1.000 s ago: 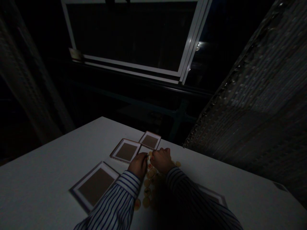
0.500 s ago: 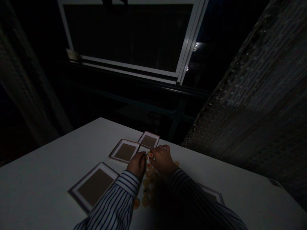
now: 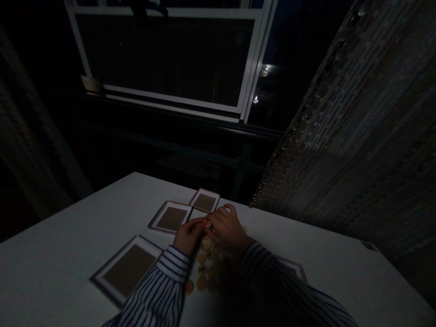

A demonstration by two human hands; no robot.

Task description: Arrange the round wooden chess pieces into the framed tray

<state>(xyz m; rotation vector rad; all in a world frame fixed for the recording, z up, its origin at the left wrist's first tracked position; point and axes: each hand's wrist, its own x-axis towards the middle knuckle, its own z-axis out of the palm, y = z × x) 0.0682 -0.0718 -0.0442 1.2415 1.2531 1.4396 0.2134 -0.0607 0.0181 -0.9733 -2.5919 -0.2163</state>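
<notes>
The room is very dark. My left hand [image 3: 185,235] and my right hand [image 3: 225,228] meet over a row of small round tan discs [image 3: 203,262] with red marks on a white table [image 3: 68,245]. Both hands are curled with fingertips pinched together where they touch, apparently on one red-marked disc [image 3: 206,224]. Both arms wear striped sleeves. Flat framed brown tiles lie around: a large one [image 3: 126,269] at the left, a middle one [image 3: 170,217] and a small one [image 3: 205,200] beyond the hands.
Part of another framed tile [image 3: 295,269] shows right of my right sleeve. A window with a white frame [image 3: 177,104] stands behind the table. A pale textured curtain [image 3: 357,127] hangs at the right, close to the table's far edge.
The view has shifted, so everything sits lower left in the picture. My hands have stayed together over the discs, and my left hand's fingers now reach further toward my right hand.
</notes>
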